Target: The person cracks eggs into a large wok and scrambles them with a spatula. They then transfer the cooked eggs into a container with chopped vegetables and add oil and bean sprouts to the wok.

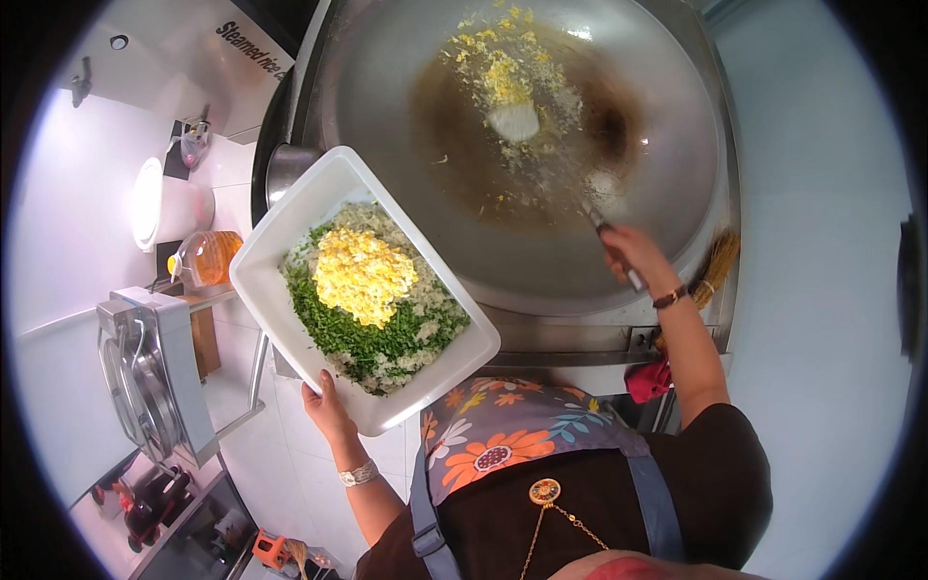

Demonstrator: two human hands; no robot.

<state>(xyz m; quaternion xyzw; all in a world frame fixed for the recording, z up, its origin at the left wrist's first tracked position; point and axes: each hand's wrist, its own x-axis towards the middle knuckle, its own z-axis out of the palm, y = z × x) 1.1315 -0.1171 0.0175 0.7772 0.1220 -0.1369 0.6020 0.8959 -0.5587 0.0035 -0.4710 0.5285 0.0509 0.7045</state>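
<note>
My left hand (330,413) grips the near rim of a white plastic tub (297,348), thumb over the edge. In the tub lie chopped green herbs (330,319), pale grains that look like cooked rice or chopped filling (435,301), and a mound of chopped scrambled egg (365,275) on top. My right hand (634,254) is closed around the handle of a metal spatula (515,122), whose blade is in the large wok (391,181). Loose egg bits (507,76) lie against the blade and up the far side of the wok. The wok's bottom shows brown, wet patches.
A straw brush (718,268) and a red cloth (649,380) are at the stove's right edge. To the left are a metal pot (288,172), an oil jug (210,259), a white bucket (174,203) and a metal appliance with a round lid (148,377).
</note>
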